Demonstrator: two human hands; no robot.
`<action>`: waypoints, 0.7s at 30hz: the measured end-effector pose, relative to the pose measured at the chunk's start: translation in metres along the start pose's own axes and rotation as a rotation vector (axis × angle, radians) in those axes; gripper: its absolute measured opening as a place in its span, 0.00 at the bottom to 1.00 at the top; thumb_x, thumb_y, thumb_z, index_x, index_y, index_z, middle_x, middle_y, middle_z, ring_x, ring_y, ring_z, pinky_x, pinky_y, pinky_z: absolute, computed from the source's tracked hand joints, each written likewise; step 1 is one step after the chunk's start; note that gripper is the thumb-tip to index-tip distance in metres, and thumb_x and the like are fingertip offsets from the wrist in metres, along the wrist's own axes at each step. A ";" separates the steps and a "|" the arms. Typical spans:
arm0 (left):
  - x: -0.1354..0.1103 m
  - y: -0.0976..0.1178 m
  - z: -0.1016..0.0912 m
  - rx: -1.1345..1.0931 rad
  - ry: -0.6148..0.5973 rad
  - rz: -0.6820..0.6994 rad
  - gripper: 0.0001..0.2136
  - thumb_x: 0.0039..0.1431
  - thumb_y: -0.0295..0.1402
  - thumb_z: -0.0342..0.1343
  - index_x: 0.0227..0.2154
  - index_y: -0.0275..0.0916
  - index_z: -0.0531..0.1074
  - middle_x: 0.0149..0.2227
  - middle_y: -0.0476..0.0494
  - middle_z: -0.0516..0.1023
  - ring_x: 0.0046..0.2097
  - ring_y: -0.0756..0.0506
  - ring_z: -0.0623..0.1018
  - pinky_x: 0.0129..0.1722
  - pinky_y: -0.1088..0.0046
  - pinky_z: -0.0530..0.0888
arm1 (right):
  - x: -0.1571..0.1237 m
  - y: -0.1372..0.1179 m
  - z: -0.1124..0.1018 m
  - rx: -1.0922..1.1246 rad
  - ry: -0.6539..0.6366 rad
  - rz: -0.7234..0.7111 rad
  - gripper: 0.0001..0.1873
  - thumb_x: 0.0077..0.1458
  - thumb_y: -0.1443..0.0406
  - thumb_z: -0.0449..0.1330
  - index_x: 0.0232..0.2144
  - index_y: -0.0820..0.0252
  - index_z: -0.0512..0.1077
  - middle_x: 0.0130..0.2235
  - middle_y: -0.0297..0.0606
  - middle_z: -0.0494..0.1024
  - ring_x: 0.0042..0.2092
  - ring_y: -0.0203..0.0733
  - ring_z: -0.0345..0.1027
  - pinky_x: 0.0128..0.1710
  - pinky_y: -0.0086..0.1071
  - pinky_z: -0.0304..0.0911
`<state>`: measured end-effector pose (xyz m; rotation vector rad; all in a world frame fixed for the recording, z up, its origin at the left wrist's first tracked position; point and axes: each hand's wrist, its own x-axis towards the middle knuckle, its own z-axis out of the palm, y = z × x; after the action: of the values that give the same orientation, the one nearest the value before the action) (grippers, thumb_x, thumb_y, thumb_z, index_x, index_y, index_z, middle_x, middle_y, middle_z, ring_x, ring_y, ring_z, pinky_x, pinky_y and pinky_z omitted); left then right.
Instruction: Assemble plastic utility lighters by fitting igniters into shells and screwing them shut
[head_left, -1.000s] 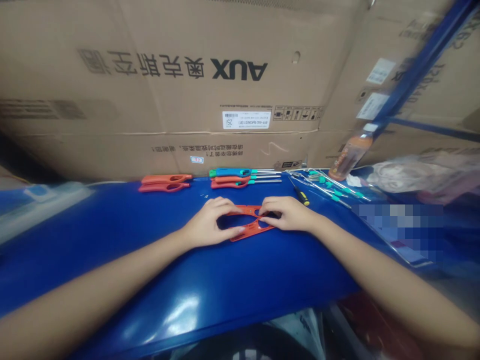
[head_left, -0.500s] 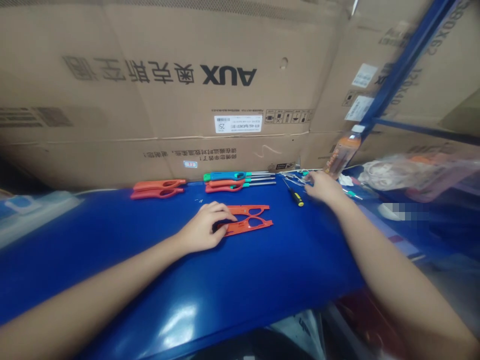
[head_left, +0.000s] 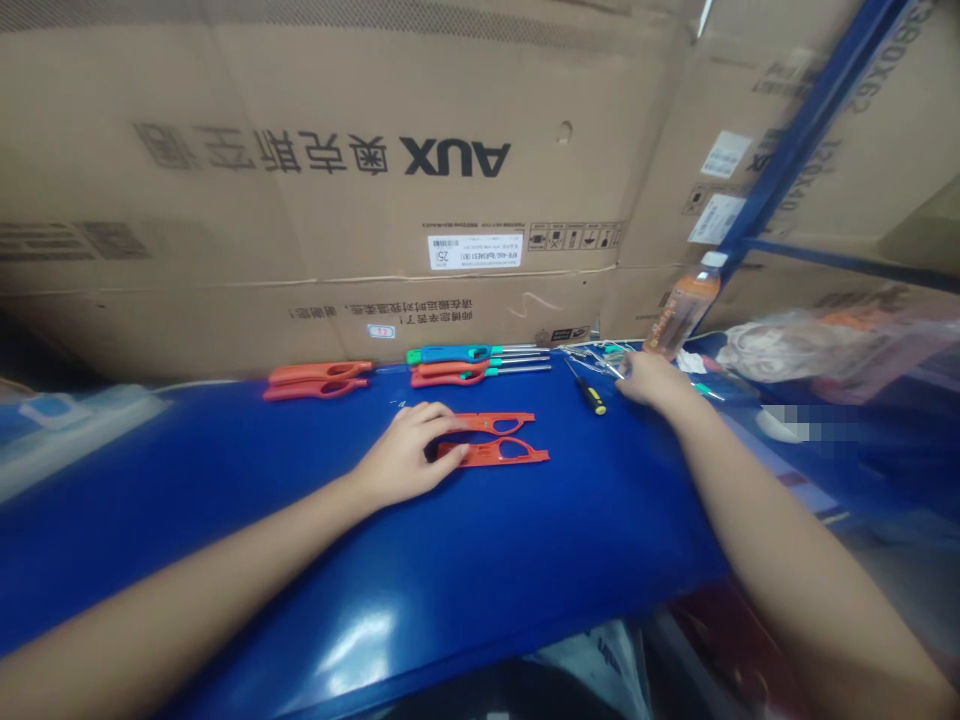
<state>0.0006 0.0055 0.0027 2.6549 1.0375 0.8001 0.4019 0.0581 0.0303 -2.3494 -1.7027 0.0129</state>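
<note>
Two orange lighter casing halves (head_left: 510,452) lie side by side on the blue table, each with an oval trigger opening. My left hand (head_left: 411,450) holds their left ends, with the fingers on the far half and the thumb on the near one. My right hand (head_left: 654,382) is closed in a pinch at the edge of a pile of thin metal lighter parts (head_left: 592,355). A silvery bit shows at its fingertips, but what it grips is too small to make out. Just left of it lies a yellow-and-black screwdriver (head_left: 595,400).
Assembled blue and orange lighters (head_left: 457,372) lie along the back, beside orange casings (head_left: 319,380). A drink bottle (head_left: 684,308) stands behind my right hand. Plastic bags (head_left: 832,345) lie at the right. A large cardboard sheet (head_left: 337,220) walls off the back.
The right ends of the two casing halves have spread slightly apart under my left hand. My right hand has shifted slightly right and down at the metal parts.
</note>
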 end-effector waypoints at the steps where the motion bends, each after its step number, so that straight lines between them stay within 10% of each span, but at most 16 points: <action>1: 0.000 0.002 -0.001 0.022 -0.004 0.011 0.14 0.65 0.41 0.56 0.49 0.45 0.78 0.48 0.42 0.79 0.50 0.40 0.77 0.52 0.58 0.71 | 0.000 0.000 -0.002 0.031 0.027 -0.003 0.10 0.44 0.66 0.65 0.33 0.59 0.75 0.38 0.48 0.80 0.42 0.52 0.75 0.40 0.37 0.67; 9: -0.001 0.000 0.002 -0.005 -0.049 0.098 0.13 0.60 0.40 0.61 0.46 0.44 0.78 0.52 0.42 0.79 0.55 0.38 0.77 0.57 0.57 0.71 | -0.011 -0.020 -0.017 0.364 0.131 -0.027 0.07 0.52 0.66 0.58 0.36 0.59 0.69 0.33 0.39 0.76 0.32 0.42 0.71 0.35 0.34 0.67; 21: -0.011 -0.002 -0.020 0.132 -0.166 0.130 0.12 0.69 0.38 0.51 0.45 0.38 0.75 0.45 0.39 0.79 0.47 0.42 0.78 0.48 0.65 0.76 | -0.062 -0.074 -0.010 0.781 -0.303 -0.557 0.23 0.61 0.46 0.55 0.40 0.59 0.72 0.24 0.29 0.67 0.25 0.34 0.60 0.25 0.29 0.58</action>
<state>-0.0178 -0.0009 0.0139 2.8664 0.9137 0.5381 0.3141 0.0199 0.0466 -1.3217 -1.9449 0.8043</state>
